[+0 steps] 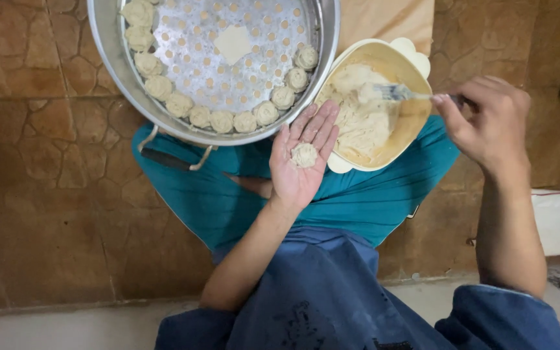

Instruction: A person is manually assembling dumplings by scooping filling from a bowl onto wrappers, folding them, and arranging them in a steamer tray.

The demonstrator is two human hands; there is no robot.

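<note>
Resting palm-up between the steamer and the bowl, the left hand lies flat with fingers extended and close together. A small round dough wrapper sits in the centre of the palm; the fingers do not curl over it.

The right hand is closed around the handle of a utensil, gripped between thumb and fingers. The head of the utensil is blurred, so its exact type cannot be told; it lies inside the cream-coloured plastic bowl, in contact with the pale filling mixture.

The bowl rests on the person's lap, on teal fabric, just beside the left fingertips.

A round metal steamer tray with a perforated base sits to the left of the bowl, its rim touching or overlapping the bowl's edge. Shaped dumplings stand in a single row along the tray's inner wall, from the upper left around the near side to the right. A pale square piece lies on the perforated base near the centre.

Brown stone-patterned flooring surrounds the work area.
</note>
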